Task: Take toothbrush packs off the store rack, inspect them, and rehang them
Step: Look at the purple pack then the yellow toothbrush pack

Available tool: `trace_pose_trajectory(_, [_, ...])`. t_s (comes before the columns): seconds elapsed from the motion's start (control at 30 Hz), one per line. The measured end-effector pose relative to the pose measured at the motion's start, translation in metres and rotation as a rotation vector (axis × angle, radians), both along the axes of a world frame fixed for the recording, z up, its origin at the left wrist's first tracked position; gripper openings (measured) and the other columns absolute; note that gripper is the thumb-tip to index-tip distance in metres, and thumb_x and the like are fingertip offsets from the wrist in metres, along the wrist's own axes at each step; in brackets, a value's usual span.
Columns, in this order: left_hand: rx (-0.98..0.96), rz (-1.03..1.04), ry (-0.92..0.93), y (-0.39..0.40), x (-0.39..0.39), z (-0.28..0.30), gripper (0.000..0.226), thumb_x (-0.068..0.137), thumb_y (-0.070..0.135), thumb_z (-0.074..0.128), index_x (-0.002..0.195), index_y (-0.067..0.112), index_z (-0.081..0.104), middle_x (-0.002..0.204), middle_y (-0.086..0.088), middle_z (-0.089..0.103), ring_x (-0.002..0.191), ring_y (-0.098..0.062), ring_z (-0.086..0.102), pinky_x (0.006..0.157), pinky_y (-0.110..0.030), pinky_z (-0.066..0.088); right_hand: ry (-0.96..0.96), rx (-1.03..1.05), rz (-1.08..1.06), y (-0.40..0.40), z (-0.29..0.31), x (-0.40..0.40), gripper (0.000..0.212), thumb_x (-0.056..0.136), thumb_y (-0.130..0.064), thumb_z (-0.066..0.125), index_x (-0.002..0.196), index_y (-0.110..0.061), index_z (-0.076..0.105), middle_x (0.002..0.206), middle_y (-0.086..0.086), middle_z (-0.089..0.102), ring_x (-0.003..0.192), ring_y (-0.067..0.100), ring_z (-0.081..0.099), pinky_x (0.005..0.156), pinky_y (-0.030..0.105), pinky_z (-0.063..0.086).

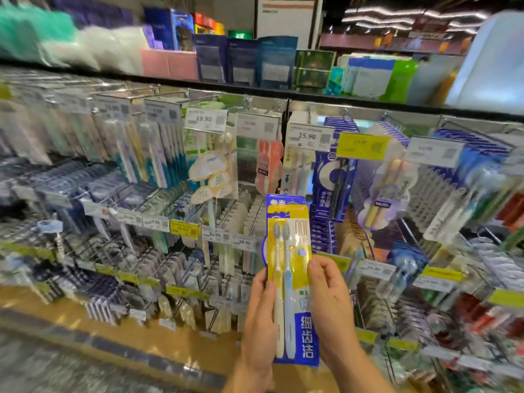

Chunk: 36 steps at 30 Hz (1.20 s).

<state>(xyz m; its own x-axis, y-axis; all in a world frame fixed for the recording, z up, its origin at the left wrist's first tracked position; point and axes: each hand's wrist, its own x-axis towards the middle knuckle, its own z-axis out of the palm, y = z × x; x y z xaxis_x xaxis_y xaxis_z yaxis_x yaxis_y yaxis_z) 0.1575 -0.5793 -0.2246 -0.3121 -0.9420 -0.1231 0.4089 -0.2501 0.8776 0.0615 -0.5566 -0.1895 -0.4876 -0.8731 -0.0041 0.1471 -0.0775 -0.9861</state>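
Pack (292, 282): one yellow-and-blue toothbrush pack, standing upright in front of the rack, off its hook, held between both hands; the top edge of a second blue card is showing just behind it, so it may be two packs, I cannot tell.
Brushes in pack: two, one cream handle and one pale blue handle, lying side by side, heads pointing up.
Left hand (259, 321): gripping the pack's left edge, thumb lying on the front, other fingers hidden behind.
Right hand (330, 304): gripping the pack's right edge, thumb pressing on the front near the middle, other fingers hidden behind.
Rack (226, 211): wire hooks in several rows, carrying many hanging toothbrush packs, too blurred to count.
Price tags (204, 120): white ones reading 19.90 twice and 15.90 in the top row; several yellow ones, one large at the upper right.
Shelf (283, 93): running above the rack, carrying boxes and pouches in blue, green and pink.
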Motion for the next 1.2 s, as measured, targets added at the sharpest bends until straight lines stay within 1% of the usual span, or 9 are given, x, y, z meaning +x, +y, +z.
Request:
trace_pose_trajectory(0.23, [0.040, -0.025, -0.017, 0.051, -0.048, 0.013, 0.028, 0.104, 0.038, 0.044, 0.129, 0.040, 0.056, 0.115, -0.001, 0.077, 0.103, -0.024, 0.076, 0.083, -0.042, 0.059, -0.056, 0.008, 0.031, 0.051, 0.007, -0.054, 0.021, 0.107, -0.024, 0.048, 0.110, -0.017, 0.067, 0.094, 0.007, 0.078, 0.074, 0.017, 0.074, 0.060, 0.026, 0.059])
trace_pose_trajectory(0.37, [-0.018, -0.066, -0.040, 0.083, -0.079, 0.019, 0.027, 0.106, 0.036, 0.043, 0.129, 0.033, 0.057, 0.111, -0.002, 0.078, 0.097, -0.022, 0.077, 0.070, -0.032, 0.060, -0.102, 0.017, 0.031, 0.088, 0.006, -0.087, 0.021, 0.107, -0.021, 0.048, 0.118, -0.020, 0.066, 0.104, 0.007, 0.078, 0.090, 0.027, 0.077, 0.085, 0.048, 0.062])
trace_pose_trajectory(0.43, [-0.039, -0.077, -0.056, 0.097, -0.096, 0.020, 0.025, 0.105, 0.035, 0.045, 0.127, 0.033, 0.058, 0.107, -0.001, 0.079, 0.092, -0.020, 0.078, 0.065, -0.027, 0.060, -0.122, 0.004, -0.001, 0.107, 0.005, -0.104, 0.020, 0.106, -0.021, 0.050, 0.116, -0.022, 0.067, 0.104, 0.006, 0.079, 0.093, 0.031, 0.076, 0.090, 0.053, 0.060])
trace_pose_trajectory(0.57, [-0.077, -0.114, -0.093, 0.131, -0.138, 0.022, 0.031, 0.104, 0.036, 0.047, 0.133, 0.036, 0.054, 0.115, -0.002, 0.076, 0.098, -0.022, 0.077, 0.067, -0.028, 0.061, -0.157, -0.042, -0.078, 0.147, 0.007, -0.145, 0.022, 0.106, -0.019, 0.052, 0.108, -0.027, 0.072, 0.102, 0.009, 0.079, 0.090, 0.031, 0.076, 0.087, 0.051, 0.060])
trace_pose_trajectory(0.8, [-0.101, -0.240, -0.089, 0.194, -0.214, 0.020, 0.032, 0.103, 0.035, 0.048, 0.135, 0.035, 0.053, 0.106, 0.000, 0.079, 0.090, -0.022, 0.078, 0.065, -0.030, 0.062, -0.195, -0.095, -0.206, 0.224, 0.008, -0.212, 0.021, 0.107, -0.021, 0.051, 0.120, -0.020, 0.066, 0.107, 0.011, 0.078, 0.097, 0.035, 0.075, 0.087, 0.049, 0.060])
trace_pose_trajectory(0.97, [-0.081, -0.331, -0.043, 0.248, -0.271, 0.020, 0.020, 0.105, 0.029, 0.045, 0.112, 0.043, 0.057, 0.088, 0.009, 0.081, 0.074, -0.014, 0.078, 0.057, -0.029, 0.062, -0.139, -0.101, -0.335, 0.283, 0.012, -0.260, 0.022, 0.107, -0.023, 0.051, 0.116, -0.029, 0.069, 0.105, 0.004, 0.079, 0.098, 0.029, 0.076, 0.088, 0.046, 0.060])
trace_pose_trajectory(1.03, [-0.084, -0.386, -0.020, 0.268, -0.294, 0.021, 0.021, 0.106, 0.027, 0.043, 0.112, 0.042, 0.057, 0.086, 0.012, 0.080, 0.072, -0.011, 0.078, 0.055, -0.026, 0.060, -0.113, -0.103, -0.380, 0.307, 0.014, -0.278, 0.024, 0.106, -0.025, 0.051, 0.108, -0.038, 0.072, 0.107, 0.001, 0.079, 0.101, 0.028, 0.075, 0.093, 0.050, 0.059])
trace_pose_trajectory(1.13, [-0.100, -0.471, 0.004, 0.292, -0.324, 0.018, 0.024, 0.105, 0.030, 0.042, 0.121, 0.038, 0.057, 0.095, 0.012, 0.080, 0.080, -0.009, 0.078, 0.059, -0.023, 0.060, -0.119, -0.111, -0.449, 0.341, 0.018, -0.301, 0.022, 0.106, -0.025, 0.052, 0.108, -0.037, 0.070, 0.107, 0.001, 0.079, 0.100, 0.026, 0.076, 0.095, 0.054, 0.057])
trace_pose_trajectory(1.2, [-0.076, -0.499, -0.020, 0.306, -0.340, 0.018, 0.038, 0.099, 0.040, 0.048, 0.136, 0.034, 0.054, 0.115, 0.004, 0.078, 0.094, -0.017, 0.078, 0.068, -0.031, 0.062, -0.110, -0.110, -0.494, 0.362, 0.020, -0.316, 0.021, 0.106, -0.025, 0.051, 0.110, -0.034, 0.070, 0.106, 0.002, 0.079, 0.099, 0.027, 0.076, 0.096, 0.056, 0.057])
